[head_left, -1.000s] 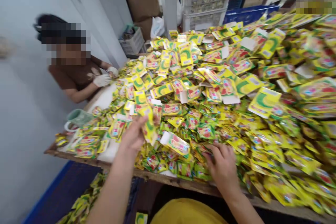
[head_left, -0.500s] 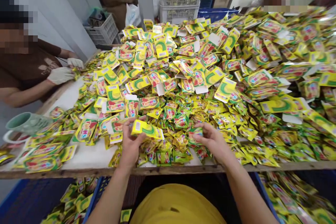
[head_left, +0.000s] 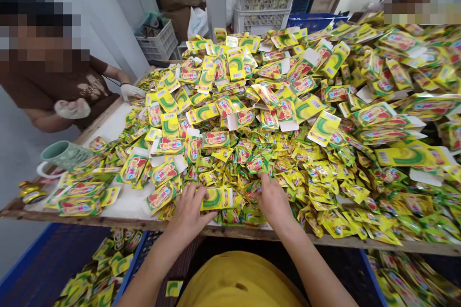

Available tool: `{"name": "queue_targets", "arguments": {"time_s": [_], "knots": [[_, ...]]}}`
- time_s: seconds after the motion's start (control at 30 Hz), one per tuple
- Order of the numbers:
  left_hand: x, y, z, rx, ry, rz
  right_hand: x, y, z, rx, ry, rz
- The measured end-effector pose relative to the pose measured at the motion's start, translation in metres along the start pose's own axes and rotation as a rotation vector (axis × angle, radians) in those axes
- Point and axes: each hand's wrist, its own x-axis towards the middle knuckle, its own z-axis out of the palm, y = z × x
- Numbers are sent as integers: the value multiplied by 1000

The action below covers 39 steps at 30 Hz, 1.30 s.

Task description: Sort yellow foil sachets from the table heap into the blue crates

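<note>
Count: two hands, one carton, one mug. Your left hand [head_left: 189, 208], thumb spread, touches the yellow carton [head_left: 218, 199] on the sachet heap [head_left: 317, 177], near edge. Your right hand [head_left: 275, 204], fingers curled, meets sachets, uncountable. You cannot tell either grip. One green mug [head_left: 66, 154] sits left, base hidden.

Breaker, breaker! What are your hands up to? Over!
Left hand at yellow box, grip unclear. Right hand among small packets. Loose carton close beside left hand.
</note>
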Motion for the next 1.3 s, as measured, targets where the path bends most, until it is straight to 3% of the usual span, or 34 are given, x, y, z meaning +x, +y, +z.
{"name": "queue_targets", "arguments": {"time_s": [0.17, 0.27, 0.37, 0.5, 0.57, 0.67, 0.8, 0.9, 0.97, 1.1, 1.17, 1.3], "knots": [[9, 11, 9, 179, 2, 34, -12, 17, 20, 226, 84, -64], [12, 17, 12, 100, 5, 34, -14, 27, 11, 403, 128, -31], [15, 26, 18, -272, 5, -20, -13, 23, -14, 681, 238, 36], [23, 41, 36, -881, -128, -108, -5, 6, -41, 962, 336, 77], [28, 48, 44, -978, -162, -101, -1, -2, -44, 908, 281, -91], [32, 55, 53, -951, -109, -95, 2, -7, -42, 645, 106, -375], [25, 54, 64, -849, -15, -96, 0, -10, -46, 265, -43, -418], [18, 51, 71, -865, -12, -43, -2, -15, -51, 198, -187, -533], [15, 48, 70, -937, -47, -31, -1, -18, -49, 274, -180, -510], [15, 41, 59, -1086, -144, -84, -4, -25, -31, 400, 28, -299], [14, 36, 52, -1117, -155, -97, -8, -31, -25, 359, 53, -376], [13, 31, 45, -1180, -148, -97, -12, -40, -27, 303, -31, -621]]}}
